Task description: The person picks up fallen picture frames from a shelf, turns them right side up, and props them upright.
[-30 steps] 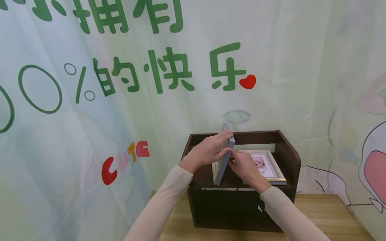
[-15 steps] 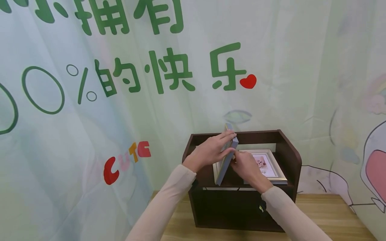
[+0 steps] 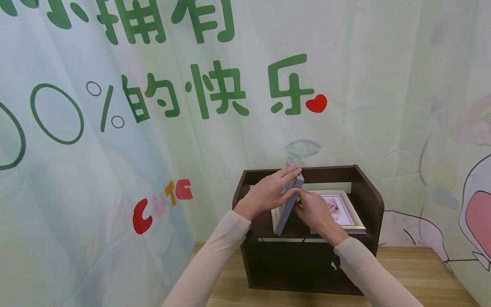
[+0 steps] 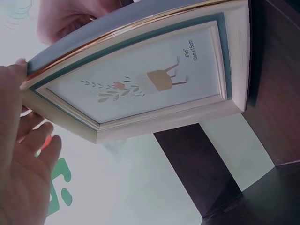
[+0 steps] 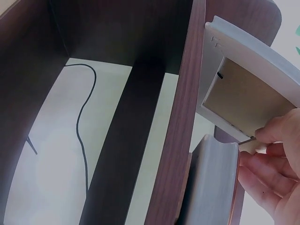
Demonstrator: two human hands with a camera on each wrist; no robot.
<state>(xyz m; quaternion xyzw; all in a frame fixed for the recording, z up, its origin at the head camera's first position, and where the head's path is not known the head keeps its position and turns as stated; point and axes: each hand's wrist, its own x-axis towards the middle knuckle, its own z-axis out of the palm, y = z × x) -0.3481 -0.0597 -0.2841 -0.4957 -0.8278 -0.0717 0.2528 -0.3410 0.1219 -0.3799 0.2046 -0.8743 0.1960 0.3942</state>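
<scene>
A picture frame (image 3: 287, 213) stands tilted on the upper shelf of a dark brown rack. My left hand (image 3: 268, 192) holds its upper corner, the thumb on one side and the fingers over the edge. The left wrist view shows its pale border and a print (image 4: 140, 86) of a plant and a small stool-like shape. My right hand (image 3: 315, 212) is behind it. Seen from the right wrist, thumb and fingers pinch at the lower edge of the brown backing board (image 5: 248, 93), by a small dark clip (image 5: 253, 138). What exactly lies between the fingertips is partly hidden.
Right of the hands, a second picture frame (image 3: 347, 209) lies face up on the same shelf. The rack (image 3: 370, 187) has raised sides and a back rail. It stands on a wooden surface (image 3: 414, 273) before a printed curtain (image 3: 230, 140). A black cable (image 5: 80, 122) hangs behind the rack.
The tilted picture frame and both hands sit slightly further right in the head view, along with the whole scene. Both hands stay at the same places on the picture frame.
</scene>
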